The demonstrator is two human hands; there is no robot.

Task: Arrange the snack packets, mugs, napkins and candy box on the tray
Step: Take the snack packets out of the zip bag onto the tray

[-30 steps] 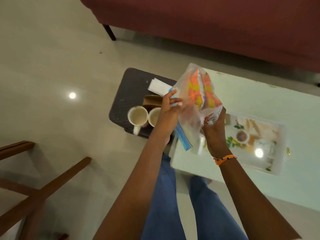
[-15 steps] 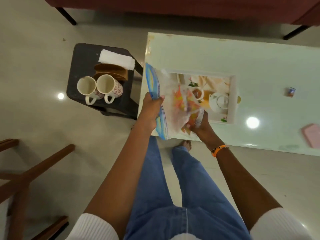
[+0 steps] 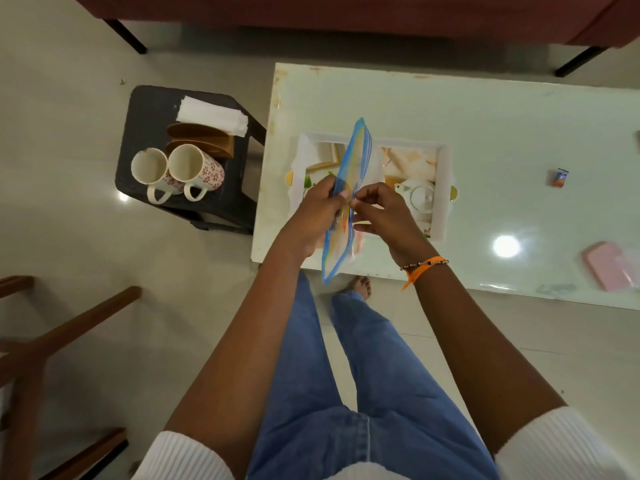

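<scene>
Zip bag [image 3: 347,202] of snack packets — a moment ago bulging open, now edge-on, my left hand [image 3: 317,211] and right hand [image 3: 382,209] pinching its mouth over the tray [image 3: 443,188] — packets not yet out, mugs [image 3: 176,171] still on the left stool.

Bag [image 3: 347,202] blocks tray [image 3: 444,188].

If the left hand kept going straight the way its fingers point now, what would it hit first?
The left hand points right, at the zip bag it already pinches. Past the bag, the right hand is next, pinching the same edge from the other side. Depth here is hard to judge.
</scene>
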